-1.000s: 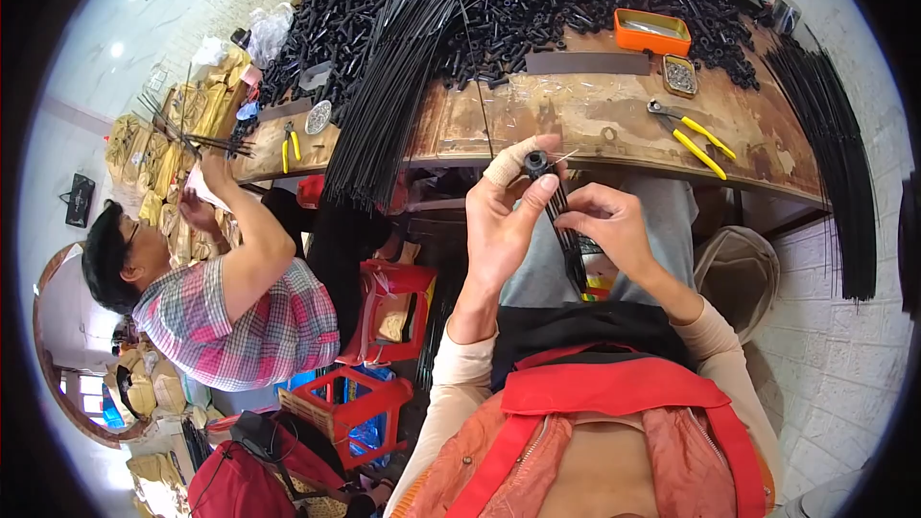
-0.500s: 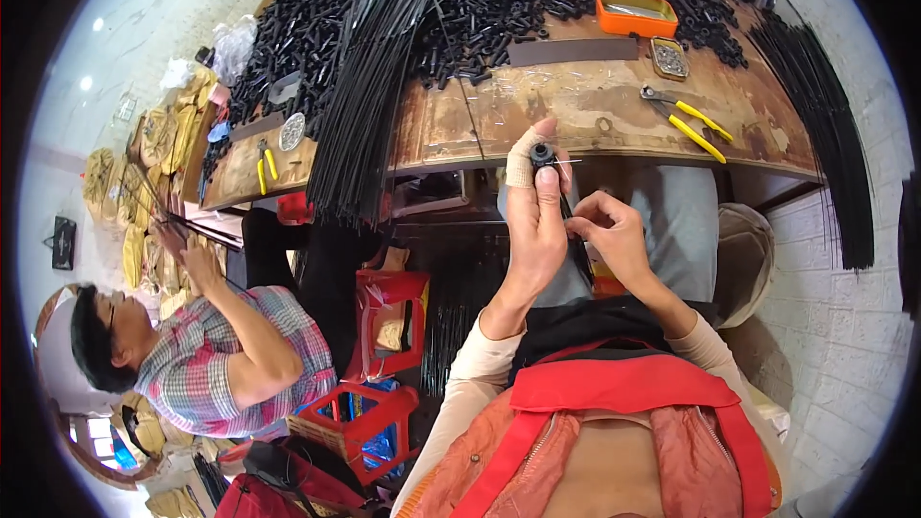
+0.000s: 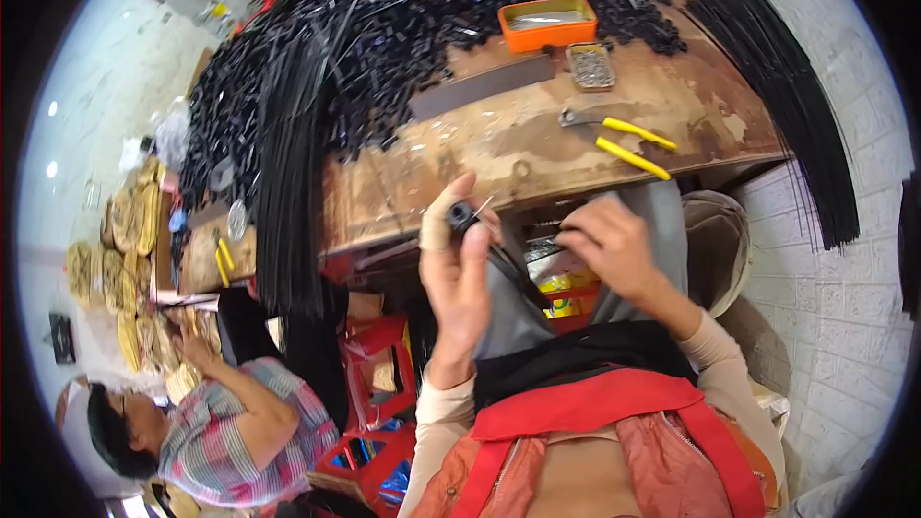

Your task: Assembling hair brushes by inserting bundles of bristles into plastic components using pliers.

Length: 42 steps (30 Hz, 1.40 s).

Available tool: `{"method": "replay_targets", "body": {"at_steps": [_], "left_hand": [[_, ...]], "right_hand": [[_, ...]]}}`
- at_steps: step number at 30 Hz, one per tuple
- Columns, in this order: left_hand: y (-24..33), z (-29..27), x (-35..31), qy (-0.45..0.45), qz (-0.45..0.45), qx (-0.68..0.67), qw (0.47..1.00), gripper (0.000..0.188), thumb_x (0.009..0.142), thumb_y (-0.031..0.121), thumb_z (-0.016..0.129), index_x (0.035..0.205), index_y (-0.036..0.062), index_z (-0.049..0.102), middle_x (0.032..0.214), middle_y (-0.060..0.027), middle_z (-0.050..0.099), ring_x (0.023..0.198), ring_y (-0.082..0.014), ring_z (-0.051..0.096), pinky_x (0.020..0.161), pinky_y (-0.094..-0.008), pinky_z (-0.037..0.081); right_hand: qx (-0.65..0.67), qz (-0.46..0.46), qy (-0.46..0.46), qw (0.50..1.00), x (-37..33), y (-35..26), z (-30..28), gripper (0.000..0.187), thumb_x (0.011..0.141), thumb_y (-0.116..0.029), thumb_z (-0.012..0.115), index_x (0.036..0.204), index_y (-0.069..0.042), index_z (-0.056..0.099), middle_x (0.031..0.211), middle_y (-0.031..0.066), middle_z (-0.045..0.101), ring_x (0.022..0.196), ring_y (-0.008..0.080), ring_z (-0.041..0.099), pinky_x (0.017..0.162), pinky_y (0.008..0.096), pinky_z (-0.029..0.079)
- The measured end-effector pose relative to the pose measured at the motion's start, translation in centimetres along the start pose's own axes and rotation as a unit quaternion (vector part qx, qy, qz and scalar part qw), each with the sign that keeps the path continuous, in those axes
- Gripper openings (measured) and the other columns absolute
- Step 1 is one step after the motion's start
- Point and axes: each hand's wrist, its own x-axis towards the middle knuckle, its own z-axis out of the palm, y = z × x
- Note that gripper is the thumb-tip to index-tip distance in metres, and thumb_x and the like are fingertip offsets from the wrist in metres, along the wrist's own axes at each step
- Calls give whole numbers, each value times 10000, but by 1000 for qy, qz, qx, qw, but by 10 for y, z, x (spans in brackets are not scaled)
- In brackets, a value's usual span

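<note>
My left hand (image 3: 453,297), with a beige wrap around a finger, is closed on a small black hub (image 3: 460,216) that has a round hole. A thin metal wire (image 3: 485,203) sticks out beside it. Thin black rods (image 3: 518,278) slant down from this hand over my lap. To the right, apart from the hub, my right hand (image 3: 619,245) has its fingers bent and thumb and fingertips pinched together. Motion blurs those fingertips, so anything between them is too small to make out.
Yellow-handled cutting pliers (image 3: 635,165) lie on the wooden table (image 3: 460,158). Behind are an orange tin (image 3: 513,41), a small box of metal bits (image 3: 589,67), a heap of black parts (image 3: 403,34) and rod bundles (image 3: 293,182). A seated person (image 3: 240,432) works at the left.
My right hand has moved away from the rods under the hub, to the right. The view has turned, so the table and my left hand appear shifted left and lower.
</note>
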Motion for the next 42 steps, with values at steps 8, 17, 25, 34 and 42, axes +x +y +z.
{"method": "replay_targets", "body": {"at_steps": [8, 17, 25, 34, 42], "left_hand": [[-29, 12, 22, -154, -134, -187, 961, 282, 977, 282, 560, 1096, 43, 469, 709, -10, 440, 650, -113, 424, 570, -267, 367], [0, 10, 8, -66, -179, -166, 968, 156, 919, 117, 637, 1022, 67, 531, 673, 31, 421, 568, -77, 351, 533, -248, 296], [20, 0, -31, -118, -59, -131, 982, 435, 964, 320, 585, 1278, 26, 518, 765, 24, 468, 656, -61, 388, 580, -216, 319], [43, -13, -65, -165, -53, -91, 981, 510, 951, 331, 607, 1335, 15, 492, 897, 14, 562, 717, -58, 448, 638, -203, 371], [47, -20, -73, -184, -76, -35, 979, 529, 820, 16, 718, 1320, 64, 553, 1081, -13, 588, 829, -68, 495, 805, -234, 438]], "right_hand": [[-269, -17, 5, 963, 58, 88, -52, 453, 757, -245, 753, 1114, -24, 583, 1088, 151, 539, 1010, 330, 519, 857, 398, 443], [444, 244, -184, 842, 47, 45, -66, 195, 1009, -216, 485, 1064, -50, 572, 841, 48, 557, 716, 96, 540, 656, 249, 445], [-34, -53, -161, 985, 19, -68, -73, 614, 792, 53, 609, 1374, -81, 468, 1174, 149, 497, 1073, 356, 500, 931, 414, 421], [-108, -170, -54, 978, 3, -93, -65, 550, 798, -68, 683, 1327, -101, 533, 1043, 123, 524, 956, 296, 532, 832, 397, 446], [-182, -243, -208, 930, 9, -107, -130, 480, 745, -109, 755, 1188, -88, 570, 784, 84, 566, 687, 263, 566, 686, 353, 454]]}}
